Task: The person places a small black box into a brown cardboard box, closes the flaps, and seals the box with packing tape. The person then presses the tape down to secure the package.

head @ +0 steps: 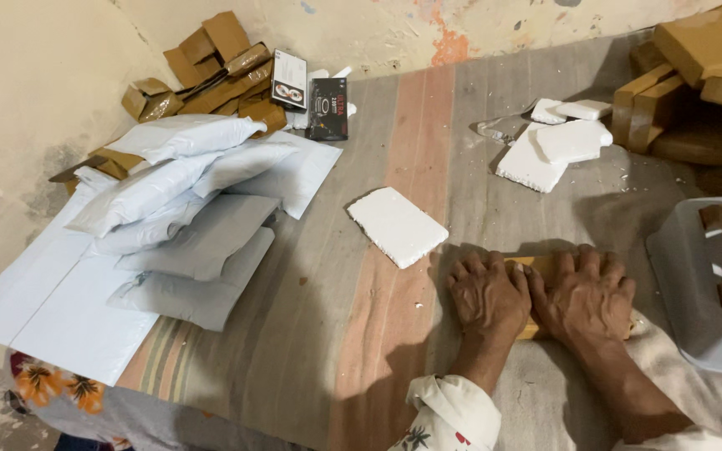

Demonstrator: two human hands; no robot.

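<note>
**A:** What's nearest the camera?

**B:** Two sleeves with a floral print, then both hands laid side by side, palms down. The left hand (pixel 489 295) and the right hand (pixel 585 294) press flat on a small brown cardboard box (pixel 536 269), which lies on the striped cloth (pixel 394 276) covering the surface. Only slivers of the box show between and under the palms.

**A:** How are the fingers set?

**B:** Slightly spread and laid flat over the box top, pointing away from the person. They pinch nothing; they simply bear down, and the two hands touch at the thumbs.

**A:** And the cloth itself?

**B:** Coarse woven fabric in wide grey, faded pink and tan bands, speckled with white crumbs.

**A:** What lies just beyond the hands?

**B:** A flat rectangular white foam slab (pixel 397 225) with a grainy face, lying at an angle, near but apart from the fingers. At the right edge sits a grey plastic stool (pixel 688 284) with a smooth moulded seat.

**A:** To the left?

**B:** A slumped pile of puffy grey-white plastic mailer bags (pixel 185 209), smooth and slightly glossy, overlapping one another above flat sheets of the same material.

**A:** Farthest away?

**B:** More broken foam pieces (pixel 557 142), chunky and ragged, at upper right beside stacked brown cartons (pixel 695 75). At upper left, a heap of small cardboard boxes (pixel 211 75) against the stained, peeling wall (pixel 35 92), with two dark printed boxes (pixel 315 96) beside them.
</note>
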